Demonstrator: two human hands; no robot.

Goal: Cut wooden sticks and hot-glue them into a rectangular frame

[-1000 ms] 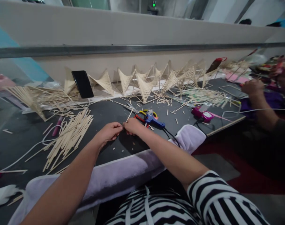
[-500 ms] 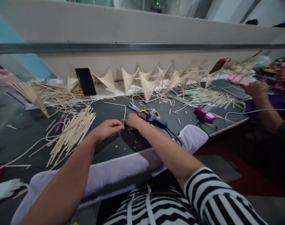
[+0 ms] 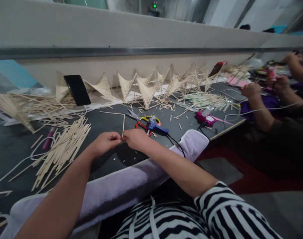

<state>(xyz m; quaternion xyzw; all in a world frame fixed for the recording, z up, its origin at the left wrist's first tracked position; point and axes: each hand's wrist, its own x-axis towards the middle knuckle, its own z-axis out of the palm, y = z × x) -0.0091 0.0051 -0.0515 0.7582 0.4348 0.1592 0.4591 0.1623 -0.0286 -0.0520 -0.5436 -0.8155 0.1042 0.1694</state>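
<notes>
Head view: the stick, slanted a second ago, now runs to 12 o'clock from your right hand, curled on its near end; its far end meets a second stick pointing to 9. Left hand pinched, contents unclear. Work apparently centres there.

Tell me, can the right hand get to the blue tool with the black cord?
Probably yes. The blue tool lies close to the right hand, with just a low-lying red handle near the way. The hand seems to pinch a thin stick, though, so it may have to let go first.
</notes>
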